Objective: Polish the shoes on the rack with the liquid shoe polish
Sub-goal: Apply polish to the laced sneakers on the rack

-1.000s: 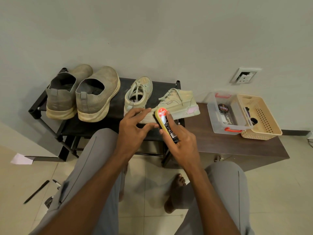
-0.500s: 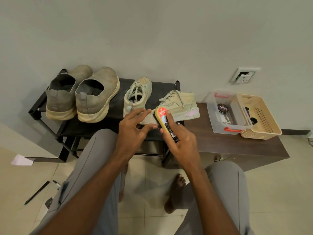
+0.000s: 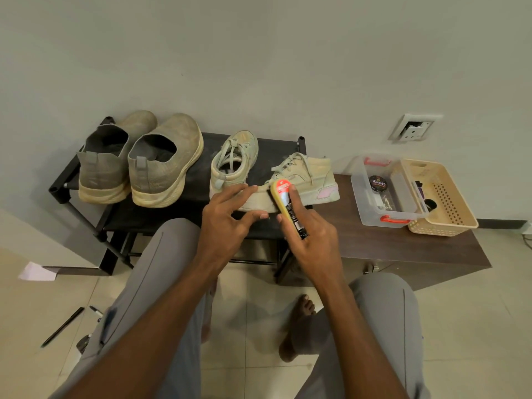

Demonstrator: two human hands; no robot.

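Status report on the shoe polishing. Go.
Right hand gripping polish bottle, applicator end against the sideways sneaker. Left hand steadying that sneaker's toe on the rack. Nothing in the way.

A seated person's right hand (image 3: 312, 237) holds a liquid shoe polish bottle (image 3: 288, 205) tip-first against a pale high-top sneaker (image 3: 308, 182) on a black shoe rack (image 3: 184, 214). The left hand (image 3: 227, 217) steadies the sneaker's toe. Left of the sneaker sit its mate (image 3: 234, 162) and two grey slip-ons (image 3: 138, 159). To its right, a table (image 3: 383, 243) carries a clear box (image 3: 385, 191) and a beige basket (image 3: 440, 197).
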